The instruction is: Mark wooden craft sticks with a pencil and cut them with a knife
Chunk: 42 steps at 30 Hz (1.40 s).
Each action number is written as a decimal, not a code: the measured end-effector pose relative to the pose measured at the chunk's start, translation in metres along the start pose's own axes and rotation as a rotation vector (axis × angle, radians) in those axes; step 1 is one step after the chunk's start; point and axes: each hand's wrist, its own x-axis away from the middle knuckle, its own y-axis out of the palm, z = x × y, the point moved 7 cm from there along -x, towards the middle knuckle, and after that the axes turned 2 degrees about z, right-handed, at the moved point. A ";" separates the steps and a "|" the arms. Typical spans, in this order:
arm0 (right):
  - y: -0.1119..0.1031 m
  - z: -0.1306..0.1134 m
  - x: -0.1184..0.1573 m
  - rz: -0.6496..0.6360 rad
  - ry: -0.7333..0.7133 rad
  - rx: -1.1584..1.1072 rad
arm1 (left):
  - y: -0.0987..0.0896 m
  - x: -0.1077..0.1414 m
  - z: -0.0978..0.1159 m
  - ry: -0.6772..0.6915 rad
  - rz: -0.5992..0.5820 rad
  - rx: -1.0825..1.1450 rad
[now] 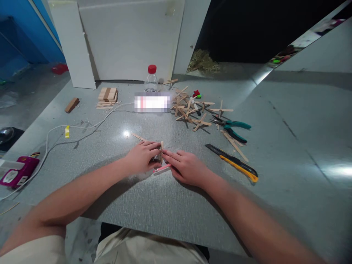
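In front of me, my left hand (144,156) curls its fingers and thumb around a small wooden craft stick (162,146), which points away from me. My right hand (188,167) meets it from the other side, fingers pressed together with the tips at the stick; its thumb is mostly hidden. A slim pink-and-white item (161,169) lies just below the fingertips, one end under my right hand; its kind is unclear. Another craft stick (138,136) lies beyond my left hand. To the right rests a yellow-and-black utility knife (233,161).
Crossed craft sticks (184,106) are heaped at the back, near green-handled pliers (231,126). A bundle of sticks (108,94), a red-capped bottle (151,80) and a wooden block (72,105) stand farther back. A white cable (79,127) crosses the left side toward a purple box (20,171).
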 end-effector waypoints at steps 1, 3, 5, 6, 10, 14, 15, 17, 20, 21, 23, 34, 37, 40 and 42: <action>0.000 0.001 -0.001 0.000 0.003 0.000 | -0.001 -0.002 0.000 0.005 -0.006 -0.007; -0.001 0.004 -0.002 -0.001 0.007 0.001 | -0.002 -0.006 -0.001 0.015 -0.011 -0.015; -0.002 0.007 -0.003 0.001 0.011 0.000 | -0.003 -0.009 -0.002 0.026 -0.005 -0.016; -0.003 0.008 -0.003 0.006 0.011 -0.002 | -0.003 -0.009 -0.002 0.033 0.000 -0.014; -0.018 0.024 -0.004 0.066 0.044 -0.010 | -0.001 -0.008 -0.005 0.048 0.035 0.003; -0.029 0.041 -0.017 0.120 0.090 -0.027 | 0.000 -0.006 -0.006 0.050 0.070 0.021; -0.028 0.043 -0.021 0.124 0.085 -0.037 | -0.001 -0.006 -0.005 0.052 0.077 0.027; -0.023 0.041 -0.027 0.126 0.061 -0.057 | -0.002 -0.007 -0.005 0.051 0.088 0.037; -0.013 0.035 -0.028 0.122 0.031 -0.087 | -0.004 -0.008 -0.003 0.063 0.099 0.063; -0.011 0.034 -0.027 0.125 0.031 -0.095 | -0.005 -0.009 -0.003 0.060 0.106 0.072; -0.011 0.034 -0.024 0.146 0.034 -0.114 | -0.006 -0.010 -0.004 0.049 0.107 0.089; -0.011 0.038 -0.020 0.073 0.045 -0.115 | -0.015 -0.012 -0.002 0.071 0.114 0.046; -0.011 0.038 -0.019 0.057 0.062 -0.127 | -0.016 -0.013 -0.002 0.066 0.110 0.063; -0.010 0.038 -0.017 0.053 0.074 -0.157 | -0.015 -0.012 -0.002 0.068 0.109 0.055; -0.009 0.038 -0.016 0.058 0.077 -0.172 | -0.014 -0.012 -0.003 0.069 0.115 0.057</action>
